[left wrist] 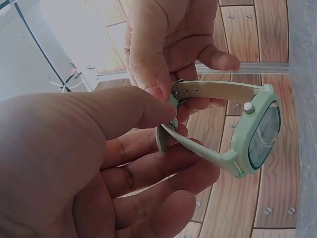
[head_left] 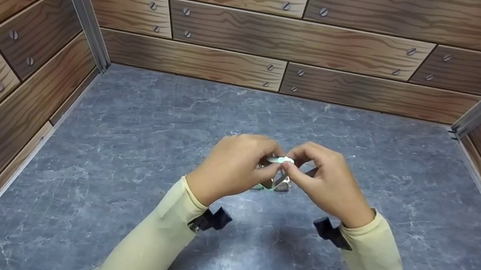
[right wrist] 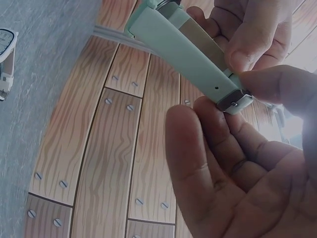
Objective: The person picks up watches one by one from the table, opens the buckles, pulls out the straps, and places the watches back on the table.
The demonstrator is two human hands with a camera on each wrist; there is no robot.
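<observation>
Above the table (head_left: 169,122), the green watch (left wrist: 242,139) hung between the left hand (head_left: 239,164) and the right hand (head_left: 328,181), its strap (right wrist: 178,59) looped, its face (left wrist: 265,134) turned away from the fingers. Both hands had thumb and fingers clamped on the strap, the right by the buckle (right wrist: 234,101). Nearby lay a white watch (right wrist: 6,43).

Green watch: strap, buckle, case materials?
Strap: likely leather or faux leather, matte; smooth green outside, tan inside, punched holes.
Buckle: probably metal, judging by its grey sheen.
Case: smooth satin green; plastic or coated metal, can't tell which.
</observation>
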